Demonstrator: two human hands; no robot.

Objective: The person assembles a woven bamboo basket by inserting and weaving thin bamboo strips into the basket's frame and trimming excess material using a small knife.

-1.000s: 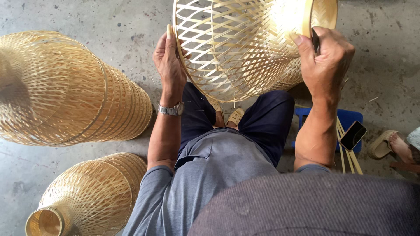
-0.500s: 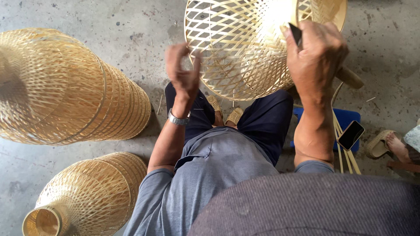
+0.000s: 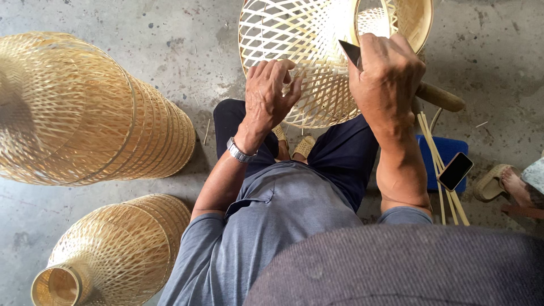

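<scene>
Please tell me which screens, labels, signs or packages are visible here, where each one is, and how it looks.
Phone: lies on the blue low seat at the person's right side, beside the bamboo strips; a flat rectangle, screen dark, pale rim.
No packages, labels or signs are visible.

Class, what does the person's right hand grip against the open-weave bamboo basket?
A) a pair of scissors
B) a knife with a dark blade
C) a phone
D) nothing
B: the right hand grips a knife whose dark blade juts out against the bamboo basket.
</scene>
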